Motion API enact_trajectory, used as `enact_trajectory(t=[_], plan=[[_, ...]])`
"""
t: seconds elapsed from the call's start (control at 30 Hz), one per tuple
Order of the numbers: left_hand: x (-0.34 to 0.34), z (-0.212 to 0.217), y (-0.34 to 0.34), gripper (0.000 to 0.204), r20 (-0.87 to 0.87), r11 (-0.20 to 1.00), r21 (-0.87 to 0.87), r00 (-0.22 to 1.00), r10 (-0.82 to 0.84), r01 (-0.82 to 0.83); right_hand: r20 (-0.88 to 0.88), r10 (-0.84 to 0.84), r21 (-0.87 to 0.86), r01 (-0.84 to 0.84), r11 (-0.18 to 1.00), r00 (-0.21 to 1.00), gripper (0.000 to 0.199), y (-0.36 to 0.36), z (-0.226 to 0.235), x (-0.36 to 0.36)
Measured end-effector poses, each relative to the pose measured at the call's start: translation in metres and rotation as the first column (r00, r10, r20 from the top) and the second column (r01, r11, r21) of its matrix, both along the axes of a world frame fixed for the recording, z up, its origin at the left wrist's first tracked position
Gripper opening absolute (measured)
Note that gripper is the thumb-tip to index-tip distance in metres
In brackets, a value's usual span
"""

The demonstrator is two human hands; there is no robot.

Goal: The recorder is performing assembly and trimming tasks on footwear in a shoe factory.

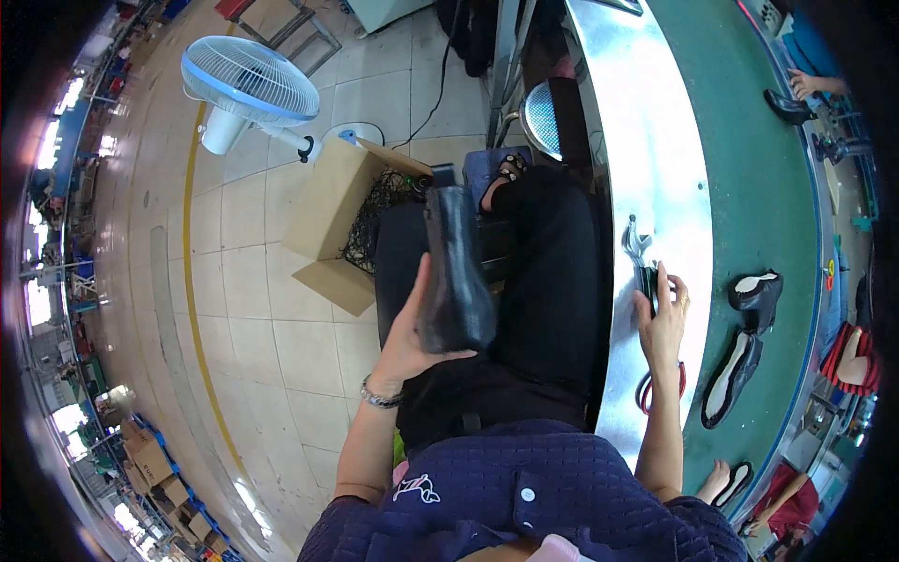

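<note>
My left hand [413, 335] grips a black leather shoe [457, 272] by its broad end and holds it upright above my lap. At the steel bench on the right, my right hand [666, 318] has its thumb and fingers closed around the dark handles of a pair of metal pincers [637, 245]. The pincers lie on the bench with their jaws pointing away from me. Beside my right wrist is a tool with looped red handles [644, 391], partly covered by my forearm, so its kind does not show.
Several black shoe pieces [729, 382] lie on the green conveyor belt [693, 56] beyond the steel bench [646, 112]. An open carton [323, 211] with dark tangled strands stands left of my legs, near a blue and white fan [251, 82]. Other people work across the belt.
</note>
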State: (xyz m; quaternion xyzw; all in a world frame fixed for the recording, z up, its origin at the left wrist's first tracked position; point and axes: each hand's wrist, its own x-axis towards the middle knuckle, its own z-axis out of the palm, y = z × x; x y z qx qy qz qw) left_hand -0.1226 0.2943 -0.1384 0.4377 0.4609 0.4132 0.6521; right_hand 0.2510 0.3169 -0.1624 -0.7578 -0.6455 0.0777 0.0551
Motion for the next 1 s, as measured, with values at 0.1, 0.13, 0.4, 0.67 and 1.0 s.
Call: enact_trajectory(t=[0.1, 0.13, 0.4, 0.67, 1.0], plan=[[-0.033, 0.000, -0.013, 0.089, -0.070, 0.949, -0.315, 0.997, -0.012, -0.011, -0.029, -0.043, -0.061, 0.041, 0.997, 0.999, 0.057, -0.002, 0.000, 0.003], [-0.030, 0.008, -0.013, 0.079, 0.027, 0.934, -0.340, 0.991, 0.127, -0.111, -0.075, -0.019, -0.051, 0.015, 0.999, 0.997, 0.054, 0.002, 0.000, 0.003], [-0.012, 0.033, 0.027, 0.067, 0.148, 0.863, -0.491, 0.965, 0.218, -0.119, -0.855, -0.299, -0.288, 0.092, 0.953, 0.424, 0.037, 0.026, 0.054, -0.045], [0.006, 0.033, 0.057, 0.068, 0.038, 0.914, -0.388, 0.989, 0.141, -0.115, -0.919, -0.282, -0.387, -0.499, 0.775, 0.274, 0.058, 0.069, 0.130, -0.111], [0.013, 0.024, 0.091, 0.034, -0.382, 0.874, 0.317, 0.794, 0.472, -0.367, -0.813, -0.509, -0.561, -0.613, 0.557, 0.281, 0.062, 0.107, 0.148, -0.180]])
